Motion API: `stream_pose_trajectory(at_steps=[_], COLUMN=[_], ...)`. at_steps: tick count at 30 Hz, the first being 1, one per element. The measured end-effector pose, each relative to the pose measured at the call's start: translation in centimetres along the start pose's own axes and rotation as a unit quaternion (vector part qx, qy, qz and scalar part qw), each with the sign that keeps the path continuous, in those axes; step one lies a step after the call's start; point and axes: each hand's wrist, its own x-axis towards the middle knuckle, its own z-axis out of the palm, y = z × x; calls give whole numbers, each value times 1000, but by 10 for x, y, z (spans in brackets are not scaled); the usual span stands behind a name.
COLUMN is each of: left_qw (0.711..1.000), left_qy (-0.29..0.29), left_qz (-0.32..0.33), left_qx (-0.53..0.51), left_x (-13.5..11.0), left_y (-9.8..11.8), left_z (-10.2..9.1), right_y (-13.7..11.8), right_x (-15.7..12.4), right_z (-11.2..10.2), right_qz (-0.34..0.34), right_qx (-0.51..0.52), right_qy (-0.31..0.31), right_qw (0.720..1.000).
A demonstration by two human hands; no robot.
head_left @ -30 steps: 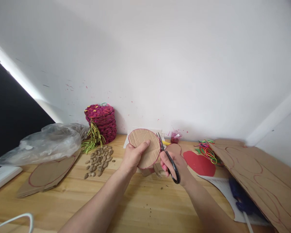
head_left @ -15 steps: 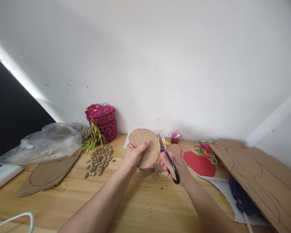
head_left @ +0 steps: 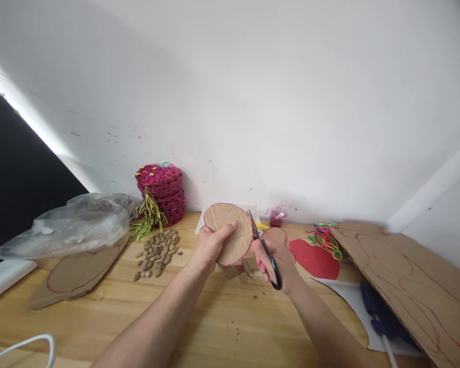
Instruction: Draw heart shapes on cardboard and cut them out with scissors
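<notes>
My left hand (head_left: 210,244) grips a rounded cardboard piece (head_left: 230,217) with a dark red outline along its rim, thumb lying across the face. In my right hand (head_left: 278,258) is a pair of black-handled scissors (head_left: 269,250), its blades pointing up and away along the piece's right edge. The blades look nearly closed; whether they touch the cardboard I cannot tell. Behind my right hand lies another cardboard cutout (head_left: 275,235), partly covered. Under the held piece some cardboard scraps (head_left: 233,271) rest on the wooden table (head_left: 214,327).
On the left are a pile of brown pebble-like pieces (head_left: 159,250), a purple tasselled basket (head_left: 161,194), a clear plastic bag (head_left: 80,222) and outlined cardboard (head_left: 80,271). To the right are a red cutout (head_left: 316,259), colourful cords (head_left: 329,241), a large cardboard sheet (head_left: 414,281) and a dark blue tool (head_left: 377,312).
The scissors and my right hand have shifted very slightly left, against the cardboard's right edge. My left hand holds the piece in nearly the same place.
</notes>
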Motion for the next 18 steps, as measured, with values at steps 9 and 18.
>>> stream_pose_trajectory(at_steps=[9,18], left_qw=[997,991], left_qy=[38,86], left_qz=[43,75], left_qx=[-43,-74], left_x=[2,1], left_y=[0,-3], left_z=[-2,1], right_y=[7,25], right_x=[6,1], right_z=[-1,12], right_qz=[-6,-37], right_qx=[16,12], right_qy=[-19,-75], right_qw=[1000,996])
